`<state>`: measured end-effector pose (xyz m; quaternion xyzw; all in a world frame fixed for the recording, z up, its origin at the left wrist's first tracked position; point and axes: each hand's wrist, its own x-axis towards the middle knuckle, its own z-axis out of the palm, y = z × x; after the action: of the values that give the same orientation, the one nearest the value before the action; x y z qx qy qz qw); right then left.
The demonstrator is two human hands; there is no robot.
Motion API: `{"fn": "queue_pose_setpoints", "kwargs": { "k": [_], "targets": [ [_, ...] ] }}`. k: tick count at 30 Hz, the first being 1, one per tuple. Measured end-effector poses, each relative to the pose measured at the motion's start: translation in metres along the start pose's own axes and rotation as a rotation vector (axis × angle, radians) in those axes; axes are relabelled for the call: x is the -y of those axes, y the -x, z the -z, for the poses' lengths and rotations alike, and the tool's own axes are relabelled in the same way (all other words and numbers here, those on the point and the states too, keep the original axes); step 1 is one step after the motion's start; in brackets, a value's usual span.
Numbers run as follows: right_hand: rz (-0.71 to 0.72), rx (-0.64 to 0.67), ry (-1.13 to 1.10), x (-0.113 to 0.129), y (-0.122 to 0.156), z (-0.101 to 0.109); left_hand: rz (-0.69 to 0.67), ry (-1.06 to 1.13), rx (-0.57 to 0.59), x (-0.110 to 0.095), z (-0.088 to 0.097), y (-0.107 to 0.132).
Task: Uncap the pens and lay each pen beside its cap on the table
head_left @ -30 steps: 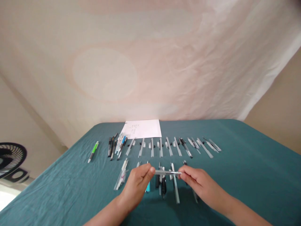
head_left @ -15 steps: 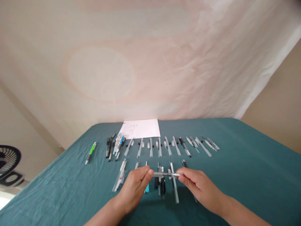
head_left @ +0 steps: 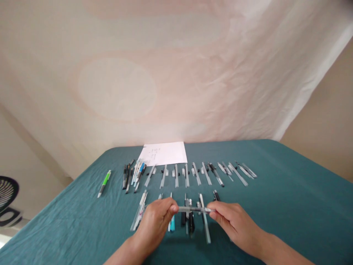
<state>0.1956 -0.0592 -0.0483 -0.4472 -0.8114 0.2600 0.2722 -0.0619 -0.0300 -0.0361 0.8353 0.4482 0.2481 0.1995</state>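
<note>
A clear pen (head_left: pixel 193 209) with a dark section inside is held level between my two hands, above the table. My left hand (head_left: pixel 160 217) is closed on its left end, thumb along the barrel. At the other end, the fingertips of my right hand (head_left: pixel 234 222) pinch the tip. Below the pen lie several pen parts: a black pen piece (head_left: pixel 191 222), a clear barrel (head_left: pixel 205 222) and a light blue piece (head_left: pixel 173 222) partly hidden by my left hand. A clear barrel with white parts (head_left: pixel 138 213) lies left of that hand.
A row of taken-apart clear pens (head_left: pixel 176 176) spans the table (head_left: pixel 289 206) farther back. Left of it lie bunched black pens (head_left: pixel 127 177) and white and blue pens (head_left: pixel 139 173). A green pen (head_left: pixel 104 183) lies apart at left. White paper (head_left: pixel 165 152) sits behind; a fan (head_left: pixel 8 195) stands left.
The whole view has shifted slightly. Both hands keep hold of the pen at its ends, with little visible change in their positions.
</note>
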Motion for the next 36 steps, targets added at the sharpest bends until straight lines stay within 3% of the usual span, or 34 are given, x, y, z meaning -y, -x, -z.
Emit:
{"fn": "queue_pose_setpoints", "kwargs": {
  "k": [11,18,22,30,36],
  "targets": [
    [0.015,-0.018,0.036,0.0001,0.0009,0.0000,-0.053,0.009,0.021,-0.0017,0.0010,0.0003],
    [0.026,-0.040,0.039,0.0015,0.0002,0.0007,-0.109,0.120,-0.050,-0.0042,0.0018,-0.0004],
    [0.032,-0.047,0.038,0.0033,0.0004,0.0013,-0.050,0.078,-0.062,0.0005,0.0021,-0.0007],
    [0.027,-0.078,0.044,0.0017,0.0007,0.0011,-0.054,0.055,0.008,-0.0032,0.0049,-0.0009],
    [0.032,-0.145,0.038,-0.0012,-0.0014,0.0007,-0.007,0.070,-0.124,0.0013,0.0040,-0.0010]
  ]
}}
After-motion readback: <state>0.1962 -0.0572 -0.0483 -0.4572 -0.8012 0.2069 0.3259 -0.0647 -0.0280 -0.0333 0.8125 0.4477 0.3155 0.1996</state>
